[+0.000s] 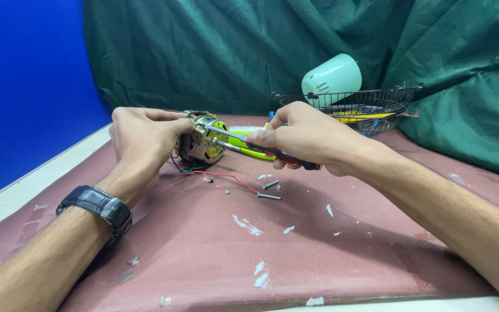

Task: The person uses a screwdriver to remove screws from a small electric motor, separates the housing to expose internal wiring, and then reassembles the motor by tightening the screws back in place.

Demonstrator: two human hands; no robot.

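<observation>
Two hands mid-desk | left hand (pixel 142 136) grips fan motor (pixel 203 138) | right hand (pixel 304 138) closed on screwdriver (pixel 244 141), tip at motor | loose screws (pixel 270 190) on desk (pixel 203 248) | wire basket (pixel 371 107) far edge holds yellow item, mint cover (pixel 331 75) behind

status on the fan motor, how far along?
Done: the motor is out of its casing; the pale green cover and wire guard sit behind, and loose screws lie on the table. In hand: left hand steadies the motor, right hand works a screwdriver at its face. Left: the motor body looks still in one piece, wires attached.
</observation>
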